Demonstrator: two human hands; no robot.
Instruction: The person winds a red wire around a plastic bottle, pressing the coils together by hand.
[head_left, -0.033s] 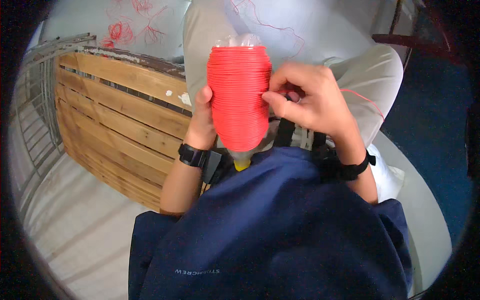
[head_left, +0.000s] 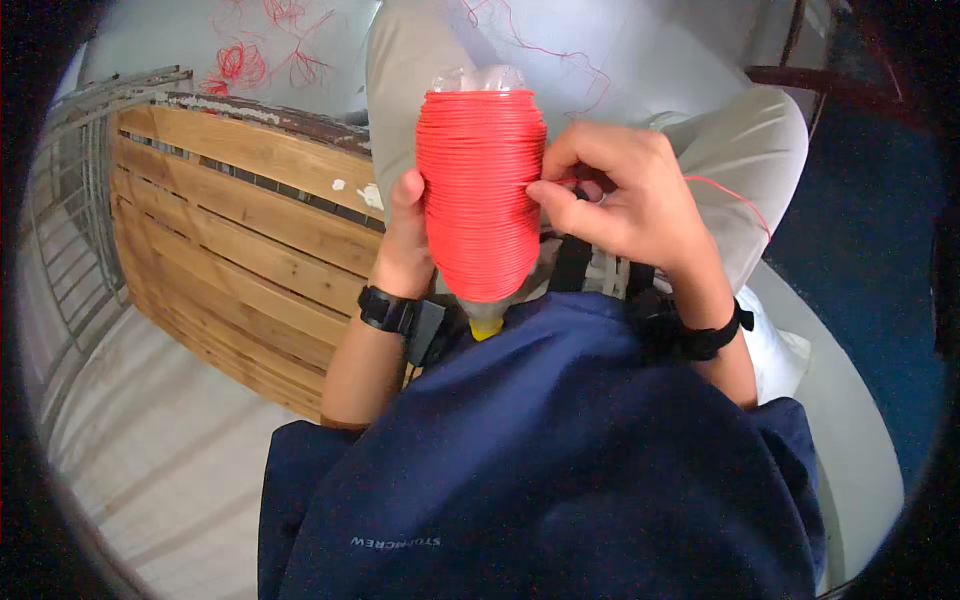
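Left hand [head_left: 404, 243] is gripping the bottle [head_left: 507, 76], fingers hiding behind, cap [head_left: 486, 328] lying just beside the shirt [head_left: 520, 430]'s upper edge; right hand [head_left: 622, 192] is pinching the cord [head_left: 712, 181] at the right edge of the coils [head_left: 480, 190]. Judged technique: even tension and a steady bottle should be laying turns flush, without gaps or overlaps.

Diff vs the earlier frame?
Almost none: the cord-wrapped bottle sits very slightly further right in the picture; no hold taken or released. Unchanged: left hand on the bottle, right hand pinching the red cord at its side, wooden slats at left.
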